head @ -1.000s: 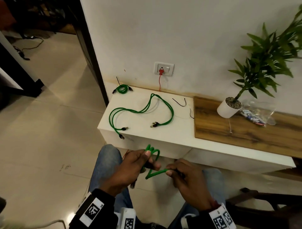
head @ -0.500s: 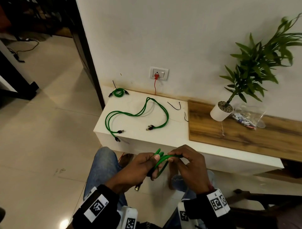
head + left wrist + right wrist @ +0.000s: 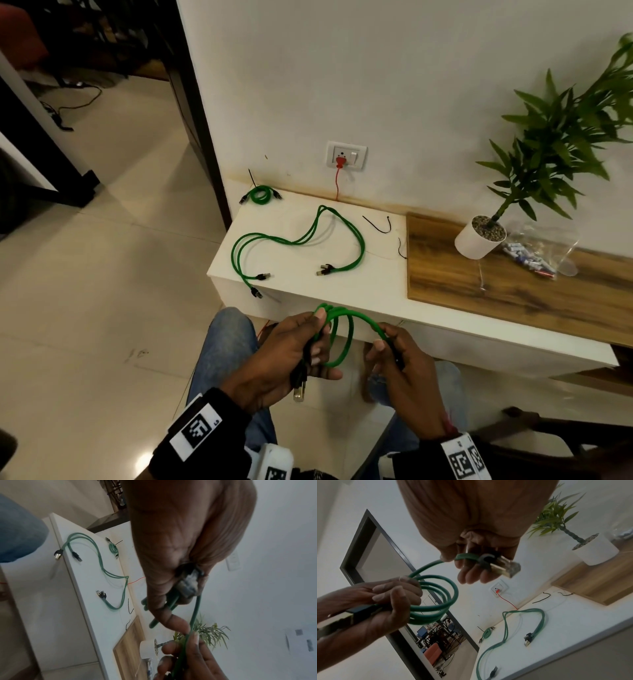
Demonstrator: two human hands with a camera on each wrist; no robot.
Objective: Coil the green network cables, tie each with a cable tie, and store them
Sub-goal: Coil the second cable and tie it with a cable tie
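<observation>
Green cable (image 3: 337,337) is being held in loops over the lap, in front of the worktop (image 3: 308,287). The loops are being pinched by the left hand (image 3: 291,356), with one plug hanging below it; the free end is being gripped by the right hand (image 3: 397,363) just behind its plug. The loops could spring apart if either grip is eased before tying, since the ties (image 3: 378,224) are lying well apart, beyond two uncoiled cables (image 3: 298,241).
</observation>
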